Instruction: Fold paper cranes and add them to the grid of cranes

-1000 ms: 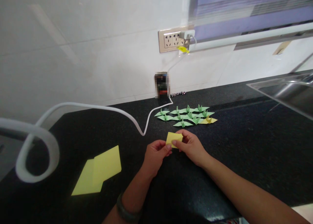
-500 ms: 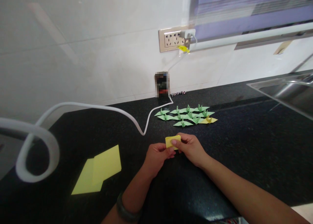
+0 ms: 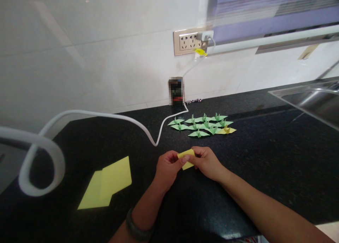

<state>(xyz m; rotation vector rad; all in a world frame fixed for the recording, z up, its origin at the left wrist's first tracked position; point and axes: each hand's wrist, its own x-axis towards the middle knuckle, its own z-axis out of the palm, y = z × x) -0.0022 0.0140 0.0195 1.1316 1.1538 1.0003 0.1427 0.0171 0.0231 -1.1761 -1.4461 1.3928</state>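
Observation:
A small folded piece of yellow paper (image 3: 188, 165) is held between both hands, just above the dark counter. My left hand (image 3: 169, 167) pinches its left side, with the thumb across the front. On the right side my right hand (image 3: 208, 161) grips it too, and the two thumb tips meet near its middle. The fingers behind the paper are mostly hidden. Beyond the hands stand several green paper cranes (image 3: 198, 134) in a close group, with one yellow paper crane (image 3: 227, 130) at their right end.
Two overlapping yellow paper sheets (image 3: 116, 177) lie on the black counter (image 3: 265, 158) at left. A white cable (image 3: 127, 118) loops across the left and back. A blurred-out upright object (image 3: 176, 91) leans by the wall below a socket panel (image 3: 185, 41). A metal sink (image 3: 312, 98) is at right.
The folded yellow paper has been turned and lowered slightly in my hands. Both thumbs now lie closer together on its front. The cranes and loose sheets stay where they were.

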